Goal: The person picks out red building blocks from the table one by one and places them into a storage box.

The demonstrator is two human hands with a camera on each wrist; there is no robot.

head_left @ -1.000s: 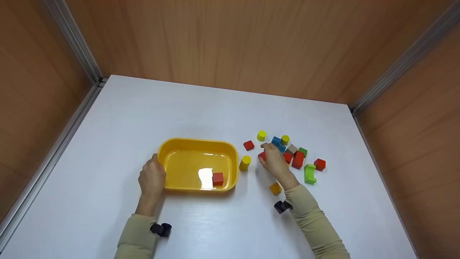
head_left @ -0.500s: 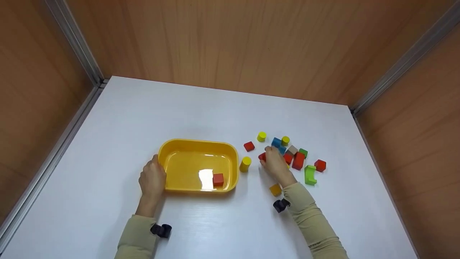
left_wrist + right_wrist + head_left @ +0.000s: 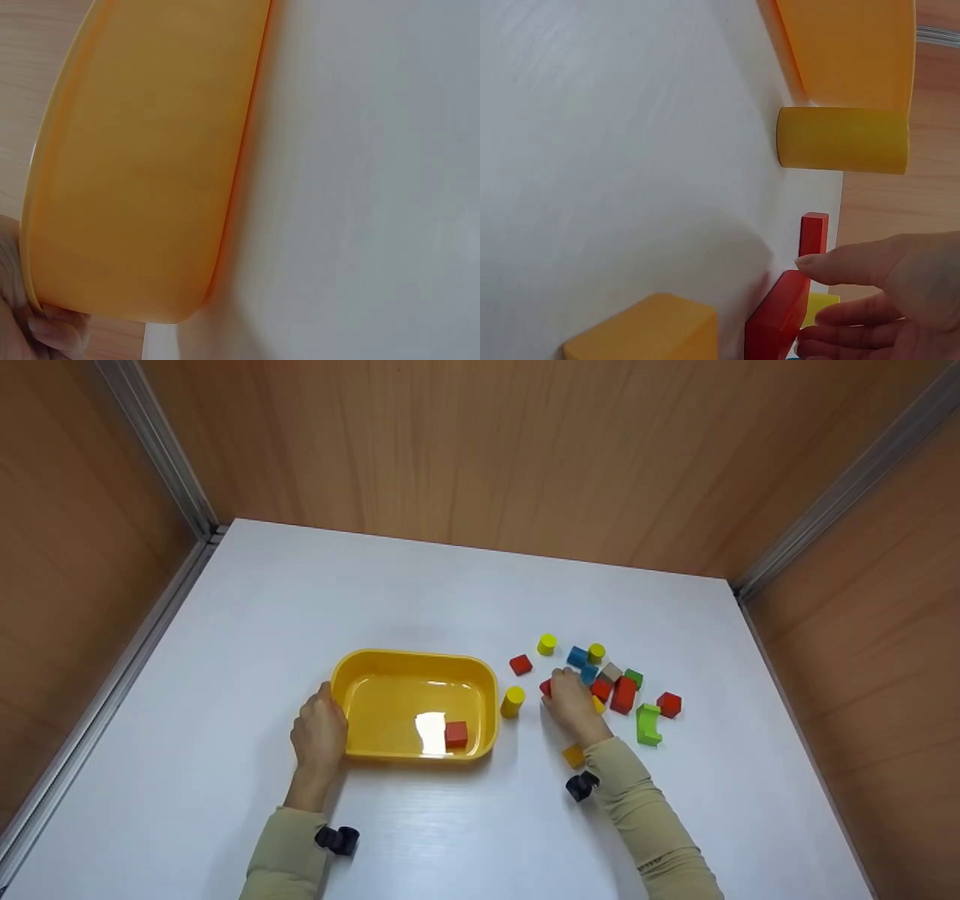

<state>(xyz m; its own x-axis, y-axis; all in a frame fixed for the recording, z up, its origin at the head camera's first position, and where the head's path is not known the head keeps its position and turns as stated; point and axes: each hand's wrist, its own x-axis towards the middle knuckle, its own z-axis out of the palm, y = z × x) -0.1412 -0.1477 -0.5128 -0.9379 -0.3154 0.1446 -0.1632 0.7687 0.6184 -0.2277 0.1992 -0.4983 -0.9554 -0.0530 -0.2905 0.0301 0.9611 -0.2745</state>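
My left hand [image 3: 319,731] grips the left end of a yellow plastic tray [image 3: 412,654]. In the left wrist view its fingers [image 3: 60,334] curl under the rim at one corner. A red block [image 3: 456,734] lies inside the tray, near its front right. To the right, my right hand [image 3: 574,705] is low among scattered toy blocks. In the right wrist view its thumb reaches the edge of a red block [image 3: 776,319] on the table. The other fingers lie extended behind that block, apart from the thumb. A yellow cylinder [image 3: 512,702] stands between the tray and this hand.
Several blocks cluster beyond and right of my right hand: blue cylinders [image 3: 577,657], a long red block [image 3: 623,694], a green arch block [image 3: 648,725]. A small red block [image 3: 520,664] lies farther left. An orange block [image 3: 574,755] sits by my right sleeve. Wooden panels surround the table.
My right hand's fingers have drawn back slightly toward the red block, and the right forearm has shifted a little left. My left hand and the tray hold their place.
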